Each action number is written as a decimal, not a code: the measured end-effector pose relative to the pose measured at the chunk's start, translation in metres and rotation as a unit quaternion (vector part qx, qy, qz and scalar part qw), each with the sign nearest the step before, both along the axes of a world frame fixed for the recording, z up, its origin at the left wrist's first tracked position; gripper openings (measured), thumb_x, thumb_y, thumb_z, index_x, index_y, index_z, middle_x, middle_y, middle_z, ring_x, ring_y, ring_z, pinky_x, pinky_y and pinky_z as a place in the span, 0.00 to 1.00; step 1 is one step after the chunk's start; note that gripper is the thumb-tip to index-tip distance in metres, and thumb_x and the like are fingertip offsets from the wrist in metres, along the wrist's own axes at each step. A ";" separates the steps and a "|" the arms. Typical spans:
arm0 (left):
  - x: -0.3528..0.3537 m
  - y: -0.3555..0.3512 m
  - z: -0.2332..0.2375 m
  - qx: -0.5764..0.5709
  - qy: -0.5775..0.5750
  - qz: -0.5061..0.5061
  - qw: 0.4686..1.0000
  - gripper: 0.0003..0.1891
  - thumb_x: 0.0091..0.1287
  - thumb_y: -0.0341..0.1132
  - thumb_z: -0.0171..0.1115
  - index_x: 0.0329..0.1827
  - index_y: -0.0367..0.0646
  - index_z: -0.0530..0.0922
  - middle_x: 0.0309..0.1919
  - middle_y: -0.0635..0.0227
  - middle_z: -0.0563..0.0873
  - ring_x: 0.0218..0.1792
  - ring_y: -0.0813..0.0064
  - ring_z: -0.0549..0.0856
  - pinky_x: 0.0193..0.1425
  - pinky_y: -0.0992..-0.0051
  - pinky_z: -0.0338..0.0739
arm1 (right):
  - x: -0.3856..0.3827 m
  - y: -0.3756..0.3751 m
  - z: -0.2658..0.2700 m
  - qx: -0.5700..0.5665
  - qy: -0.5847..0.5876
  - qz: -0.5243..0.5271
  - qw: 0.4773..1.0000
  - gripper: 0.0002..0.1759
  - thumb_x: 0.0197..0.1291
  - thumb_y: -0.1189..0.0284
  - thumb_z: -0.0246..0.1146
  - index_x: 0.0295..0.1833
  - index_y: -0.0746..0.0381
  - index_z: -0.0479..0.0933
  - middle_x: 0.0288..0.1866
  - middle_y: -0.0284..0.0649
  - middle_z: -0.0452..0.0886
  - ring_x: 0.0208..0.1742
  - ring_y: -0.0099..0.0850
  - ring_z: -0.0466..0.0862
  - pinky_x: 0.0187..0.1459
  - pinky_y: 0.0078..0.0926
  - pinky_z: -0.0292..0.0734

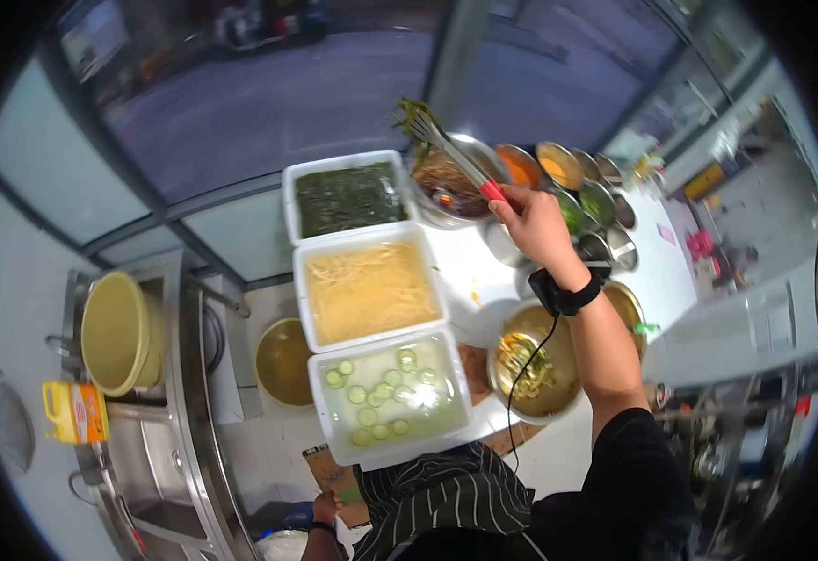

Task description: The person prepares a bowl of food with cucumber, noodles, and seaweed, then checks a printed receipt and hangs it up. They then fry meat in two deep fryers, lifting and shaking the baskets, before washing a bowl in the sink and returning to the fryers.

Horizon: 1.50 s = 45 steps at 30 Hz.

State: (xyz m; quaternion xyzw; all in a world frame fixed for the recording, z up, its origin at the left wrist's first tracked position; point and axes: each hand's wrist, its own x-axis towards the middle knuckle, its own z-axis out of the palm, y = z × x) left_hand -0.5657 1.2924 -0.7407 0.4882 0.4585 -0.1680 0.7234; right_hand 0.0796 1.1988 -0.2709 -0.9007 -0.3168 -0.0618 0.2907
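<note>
My right hand (pixel 532 224) is closed around the red handle of metal tongs (pixel 460 161), which reach up and to the left. Dark green strands (pixel 413 117) hang at the tongs' tips, over the far rim of a metal bowl (pixel 474 150) of brown shredded food. Low in the view, my left hand (pixel 326 506) is beside the striped apron, with no object visible in it; its fingers are too small and blurred to read. Below my right forearm, another metal bowl (pixel 563 369) holds a mix of pale and green shreds.
White tubs hold dark green strips (pixel 348 198), pale strips in liquid (pixel 371 290) and cucumber slices in water (pixel 390 397). Several small metal bowls (pixel 558 164) stand at the right. Left are a sink (pixel 152 458), a yellow bucket (pixel 119 332) and a yellow jug (pixel 74 411).
</note>
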 end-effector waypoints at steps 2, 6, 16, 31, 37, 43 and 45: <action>0.003 0.004 -0.009 -0.039 0.007 -0.021 0.999 0.11 0.67 0.39 0.48 0.32 0.42 0.73 0.23 0.70 0.75 0.18 0.77 0.74 0.19 0.76 0.68 | -0.016 -0.055 0.026 0.019 0.016 -0.025 0.999 0.16 0.57 0.66 0.63 0.47 0.64 0.79 0.26 0.51 0.79 0.24 0.41 0.79 0.31 0.33 0.73; 0.025 0.001 -0.005 -0.104 0.007 -0.016 0.994 0.13 0.69 0.42 0.45 0.36 0.43 0.72 0.25 0.70 0.76 0.19 0.78 0.74 0.16 0.78 0.63 | -0.042 -0.190 0.037 0.097 0.061 -0.117 0.987 0.16 0.61 0.67 0.61 0.49 0.68 0.78 0.22 0.40 0.77 0.23 0.21 0.70 0.29 0.25 0.70; 0.103 -0.083 0.033 0.219 -0.082 -0.262 0.936 0.12 0.68 0.40 0.49 0.43 0.41 0.74 0.29 0.67 0.81 0.21 0.78 0.78 0.21 0.80 0.68 | -0.100 -0.471 -0.092 -0.085 0.090 -0.246 0.961 0.16 0.56 0.67 0.63 0.44 0.69 0.78 0.28 0.57 0.79 0.32 0.52 0.80 0.36 0.39 0.76; 0.181 -0.237 0.151 0.190 0.121 -0.196 0.954 0.17 0.67 0.41 0.52 0.53 0.38 0.74 0.32 0.67 0.81 0.27 0.78 0.80 0.29 0.78 0.74 | -0.086 -0.551 -0.071 0.023 0.172 -0.246 0.954 0.18 0.56 0.68 0.64 0.49 0.68 0.76 0.23 0.51 0.77 0.21 0.39 0.77 0.28 0.28 0.73; 0.158 -0.211 0.099 0.149 0.078 -0.128 0.977 0.11 0.68 0.37 0.50 0.44 0.39 0.74 0.33 0.64 0.82 0.33 0.72 0.82 0.36 0.73 0.76 | -0.124 -0.448 -0.067 0.073 0.248 -0.014 0.966 0.19 0.57 0.65 0.63 0.49 0.66 0.74 0.28 0.51 0.80 0.30 0.47 0.82 0.31 0.36 0.78; 0.135 -0.188 0.050 0.153 -0.011 -0.165 0.974 0.15 0.68 0.41 0.51 0.49 0.41 0.74 0.34 0.67 0.82 0.33 0.74 0.82 0.34 0.74 0.75 | -0.179 -0.339 -0.089 0.064 0.296 0.148 0.942 0.18 0.59 0.63 0.61 0.46 0.67 0.73 0.30 0.54 0.80 0.34 0.51 0.81 0.37 0.42 0.76; 0.141 -0.194 0.079 0.236 -0.003 -0.217 0.947 0.14 0.67 0.40 0.51 0.50 0.42 0.74 0.35 0.66 0.82 0.32 0.73 0.82 0.34 0.74 0.75 | -0.190 -0.310 -0.102 0.032 0.332 0.163 0.929 0.18 0.60 0.62 0.60 0.45 0.67 0.72 0.30 0.55 0.79 0.34 0.52 0.80 0.38 0.43 0.75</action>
